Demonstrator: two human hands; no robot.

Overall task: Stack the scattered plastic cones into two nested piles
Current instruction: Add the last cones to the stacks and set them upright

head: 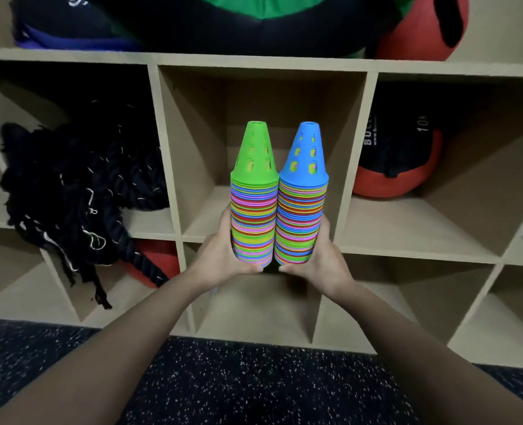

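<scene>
Two tall nested piles of plastic cones stand side by side and touch each other, held up in front of the middle cubby. The left pile (254, 216) has a green cone on top, the right pile (300, 219) a blue one; below are many coloured rims. My left hand (223, 256) cups the base and outer side of the green-topped pile. My right hand (318, 262) cups the base and outer side of the blue-topped pile. Fingertips of both hands curl under the bottoms.
A beige cubby shelf (168, 142) fills the view. A black battle rope (79, 191) spills from the left cubby. A red-and-black medicine ball (398, 167) sits in the right cubby, more balls on top. Dark speckled floor (254, 378) lies below.
</scene>
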